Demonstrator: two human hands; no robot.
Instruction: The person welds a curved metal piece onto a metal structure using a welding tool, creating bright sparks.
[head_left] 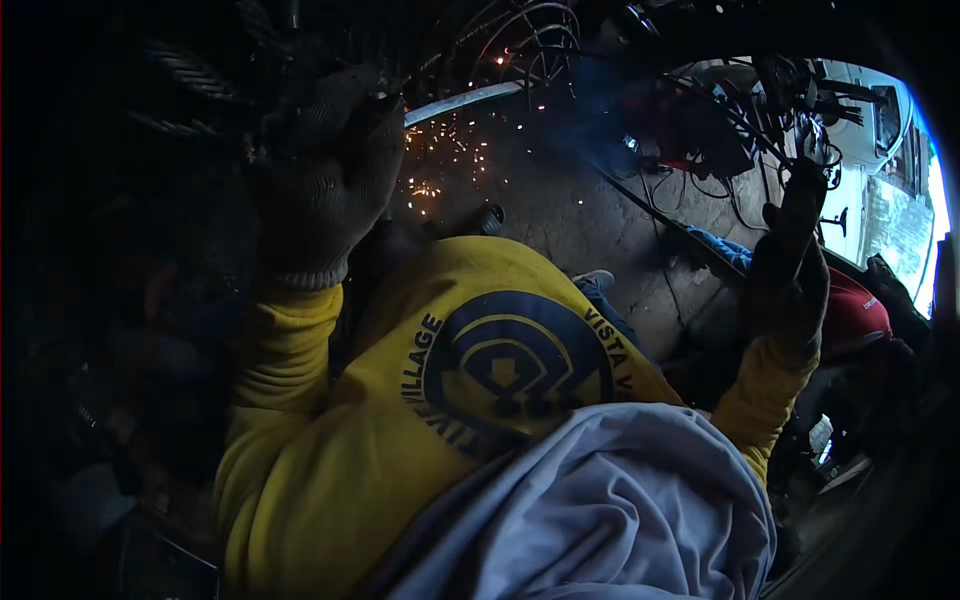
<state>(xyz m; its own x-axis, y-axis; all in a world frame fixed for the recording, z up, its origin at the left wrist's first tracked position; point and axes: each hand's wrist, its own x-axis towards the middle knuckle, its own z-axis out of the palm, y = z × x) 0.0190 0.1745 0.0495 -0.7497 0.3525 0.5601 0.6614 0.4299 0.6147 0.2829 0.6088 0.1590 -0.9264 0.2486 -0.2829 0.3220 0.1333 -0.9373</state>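
My left hand [335, 175] is raised at the upper left in a grey knitted work glove. Its fingers are curled closed, but deep shadow hides what they grip. Just right of it, a pale curved metal bar [465, 102] runs off toward the upper middle. Orange sparks [430, 160] fall below that bar, and bluish haze hangs to its right. Over at the right, my right hand [785, 255] is up in a dark glove. Dark metal parts and cables [800, 130] lie just beyond it. Its fingers are too dark to read.
Ribbed metal rods [190, 70] stick out at the upper left. Curved wire hoops [525, 40] stand at the top. Cables [690, 185] trail over the grey floor [540, 180]. A red rounded object [855, 315] sits beyond my right forearm, and a pale vehicle [870, 120] stands outside.
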